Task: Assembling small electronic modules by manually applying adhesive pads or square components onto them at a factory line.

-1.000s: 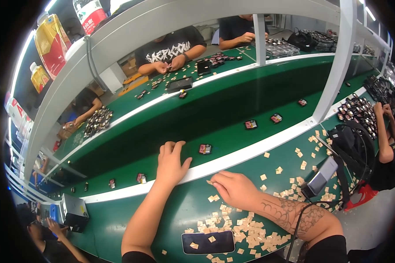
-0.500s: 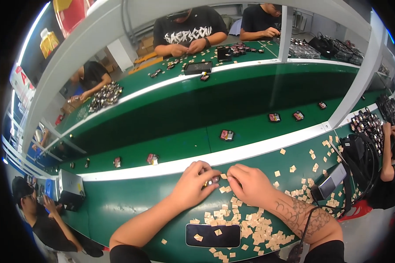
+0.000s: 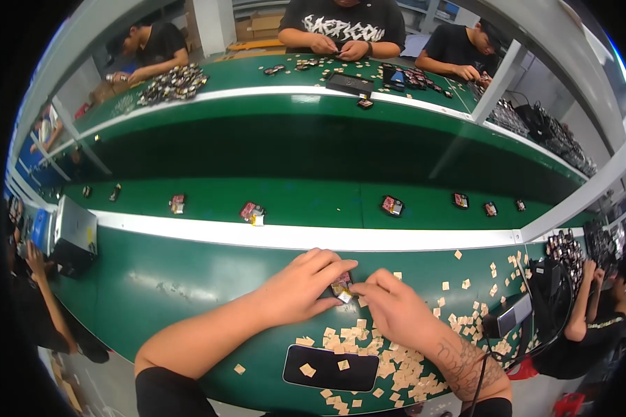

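A small black electronic module (image 3: 341,285) with a reddish board and a silver battery-like part lies in the fingers of my left hand (image 3: 305,288), just above the green bench. My left thumb is at its lower side and the fingers curl over its top. My right hand (image 3: 396,309) meets the module's right edge with thumb and forefinger pinched together; whatever lies between those fingertips is hidden. Many small tan square pieces (image 3: 410,363) are scattered below and right of my hands. A dark smartphone (image 3: 330,379) lies flat near me, with two tan squares on its screen.
Beyond a white rail (image 3: 292,238) runs a green conveyor belt (image 3: 306,201) carrying several similar modules (image 3: 393,206). A grey box device (image 3: 508,316) with black cables stands at right, a metal box (image 3: 76,233) at left. Co-workers sit across the belt and at both sides.
The view has shifted. The tan square at my right fingertips no longer shows, and those fingers now touch the module. The module has turned, showing its reddish face and silver part.
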The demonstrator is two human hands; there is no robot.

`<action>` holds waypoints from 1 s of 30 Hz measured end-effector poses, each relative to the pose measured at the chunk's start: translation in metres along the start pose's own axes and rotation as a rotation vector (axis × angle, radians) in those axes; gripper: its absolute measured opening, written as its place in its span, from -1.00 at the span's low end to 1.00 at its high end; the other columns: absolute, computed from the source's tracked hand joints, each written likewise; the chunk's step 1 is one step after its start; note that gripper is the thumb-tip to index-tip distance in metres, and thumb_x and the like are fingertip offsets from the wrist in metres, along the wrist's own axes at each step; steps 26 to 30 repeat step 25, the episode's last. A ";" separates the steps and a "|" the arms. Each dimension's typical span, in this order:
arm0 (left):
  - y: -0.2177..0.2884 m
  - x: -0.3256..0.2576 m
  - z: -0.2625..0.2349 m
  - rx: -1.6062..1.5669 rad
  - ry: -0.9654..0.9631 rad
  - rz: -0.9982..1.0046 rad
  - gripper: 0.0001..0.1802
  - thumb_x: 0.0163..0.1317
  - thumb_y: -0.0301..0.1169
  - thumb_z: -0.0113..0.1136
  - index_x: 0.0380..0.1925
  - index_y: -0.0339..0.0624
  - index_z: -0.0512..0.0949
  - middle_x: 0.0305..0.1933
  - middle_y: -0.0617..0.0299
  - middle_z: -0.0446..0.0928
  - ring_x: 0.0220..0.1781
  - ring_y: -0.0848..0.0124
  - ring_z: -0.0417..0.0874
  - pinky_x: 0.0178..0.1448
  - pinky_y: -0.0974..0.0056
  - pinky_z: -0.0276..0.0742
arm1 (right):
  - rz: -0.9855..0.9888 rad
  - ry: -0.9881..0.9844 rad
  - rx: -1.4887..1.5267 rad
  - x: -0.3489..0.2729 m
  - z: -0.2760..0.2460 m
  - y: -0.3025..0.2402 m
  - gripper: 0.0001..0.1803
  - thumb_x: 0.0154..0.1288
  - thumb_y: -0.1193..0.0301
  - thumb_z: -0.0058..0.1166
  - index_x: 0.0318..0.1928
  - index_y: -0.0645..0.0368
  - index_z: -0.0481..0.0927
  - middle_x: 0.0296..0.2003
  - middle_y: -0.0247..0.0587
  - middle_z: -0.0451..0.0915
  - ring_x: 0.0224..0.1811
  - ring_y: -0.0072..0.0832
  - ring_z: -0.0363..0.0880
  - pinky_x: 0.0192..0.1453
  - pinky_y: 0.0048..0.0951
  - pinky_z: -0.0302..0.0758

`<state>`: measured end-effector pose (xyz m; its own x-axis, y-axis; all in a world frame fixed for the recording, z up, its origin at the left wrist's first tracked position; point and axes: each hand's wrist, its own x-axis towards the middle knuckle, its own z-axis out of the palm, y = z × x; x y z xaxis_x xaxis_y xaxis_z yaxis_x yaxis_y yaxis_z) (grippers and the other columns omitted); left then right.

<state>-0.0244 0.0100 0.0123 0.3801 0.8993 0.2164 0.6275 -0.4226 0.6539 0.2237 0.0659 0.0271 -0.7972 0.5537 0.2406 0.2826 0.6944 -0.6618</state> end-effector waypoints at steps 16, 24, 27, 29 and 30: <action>0.005 -0.004 0.013 0.006 0.029 -0.089 -0.45 0.20 -0.28 0.60 0.16 -0.07 0.61 -0.10 0.18 0.55 0.07 0.11 0.61 0.23 0.06 0.45 | -0.047 -0.092 -0.594 0.000 0.006 -0.031 -0.67 0.11 0.49 0.30 -0.06 0.20 0.68 -0.28 -0.29 0.54 -0.25 -0.34 0.63 -0.22 -0.32 0.65; 0.004 -0.005 0.012 -0.021 0.053 -0.148 -0.43 0.15 -0.27 0.64 0.15 -0.02 0.62 0.03 0.09 0.50 0.16 0.04 0.57 0.35 -0.03 0.43 | 0.270 0.040 0.006 -0.005 0.011 -0.004 -0.75 0.39 0.51 0.29 0.05 0.09 0.67 -0.09 -0.19 0.62 -0.08 -0.24 0.75 -0.14 -0.27 0.72; 0.005 -0.006 0.012 -0.030 0.062 -0.151 -0.43 0.14 -0.26 0.65 0.14 -0.01 0.62 0.11 0.07 0.48 0.24 0.03 0.54 0.41 -0.06 0.41 | 0.313 0.034 0.062 -0.005 0.006 -0.001 -0.75 0.45 0.47 0.29 0.09 0.06 0.67 -0.01 -0.15 0.64 -0.02 -0.24 0.77 -0.07 -0.31 0.73; 0.005 -0.006 0.012 -0.030 0.062 -0.151 -0.43 0.14 -0.26 0.65 0.14 -0.01 0.62 0.11 0.07 0.48 0.24 0.03 0.54 0.41 -0.06 0.41 | 0.313 0.034 0.062 -0.005 0.006 -0.001 -0.75 0.45 0.47 0.29 0.09 0.06 0.67 -0.01 -0.15 0.64 -0.02 -0.24 0.77 -0.07 -0.31 0.73; 0.005 -0.006 0.012 -0.030 0.062 -0.151 -0.43 0.14 -0.26 0.65 0.14 -0.01 0.62 0.11 0.07 0.48 0.24 0.03 0.54 0.41 -0.06 0.41 | 0.313 0.034 0.062 -0.005 0.006 -0.001 -0.75 0.45 0.47 0.29 0.09 0.06 0.67 -0.01 -0.15 0.64 -0.02 -0.24 0.77 -0.07 -0.31 0.73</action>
